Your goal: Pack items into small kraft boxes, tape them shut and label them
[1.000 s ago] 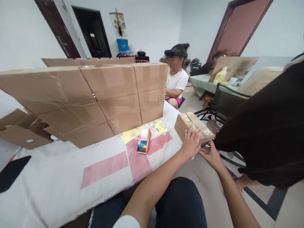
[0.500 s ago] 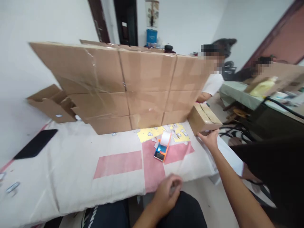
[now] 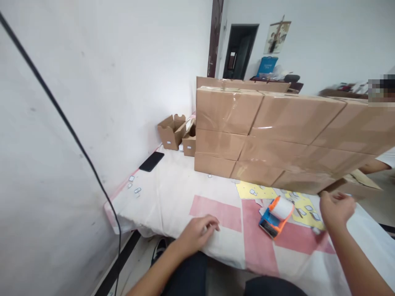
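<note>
My left hand (image 3: 199, 233) hovers at the table's front edge with loosely bent fingers and nothing in it. My right hand (image 3: 338, 209) is over the right side of the table, fingers bent but apart, with no object visible in it. Just behind it lies a small taped cardboard box (image 3: 359, 187), partly hidden by that hand and the stacked boxes. An orange and blue tape dispenser (image 3: 275, 218) with a white roll lies between my hands, nearer the right one.
A wall of stacked, taped cardboard boxes (image 3: 277, 135) spans the back of the table. Left of it are open small boxes (image 3: 171, 133) and a black phone (image 3: 152, 161). A black cable (image 3: 70, 127) hangs at the left. Another person's arm (image 3: 375, 165) reaches in at right.
My view has swung left. My right hand has come off the small box it was touching. My left hand has moved left from above my lap to the table edge.
</note>
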